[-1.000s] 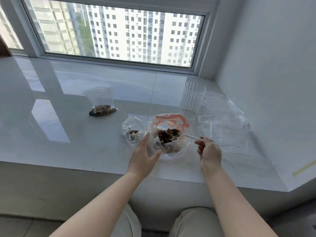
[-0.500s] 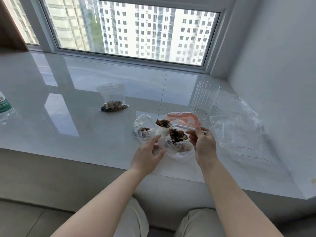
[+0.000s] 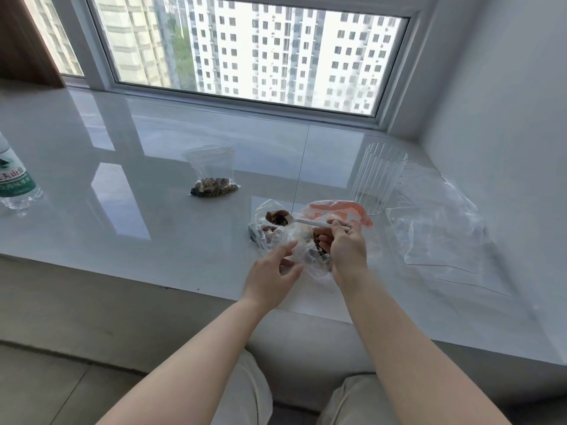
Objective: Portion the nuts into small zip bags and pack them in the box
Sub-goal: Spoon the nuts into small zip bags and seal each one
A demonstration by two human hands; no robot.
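We sit at a glossy white tabletop (image 3: 122, 167) that runs under a wide window (image 3: 251, 53) looking out on pale apartment blocks, with a plain white wall on our right and a brown panel at the far left

Our right hand (image 3: 345, 250) has its grip closed round the handle of a white plastic spoon (image 3: 310, 222), fingers curled and pinching it; the spoon's bowl carries a heap of nuts (image 3: 277, 216) and hangs over the mouth of a small zip bag (image 3: 265, 231). Our left hand (image 3: 273, 276) is loosely open, fingers spread and relaxed; whether its fingertips touch the plastic we cannot tell

That small bag already has some nuts at its bottom. Just right of it lies the large bag (image 3: 325, 237) with an orange print, holding the rest of the nuts, partly behind our right hand. Farther back a filled small bag (image 3: 213, 179) rests on the tabletop, nuts pooled at its base. A ribbed clear cup (image 3: 379, 179) stands upright near the wall, empty clear bags (image 3: 435, 234) spread beside it. A water bottle (image 3: 15, 182) with a green label stands at the left edge
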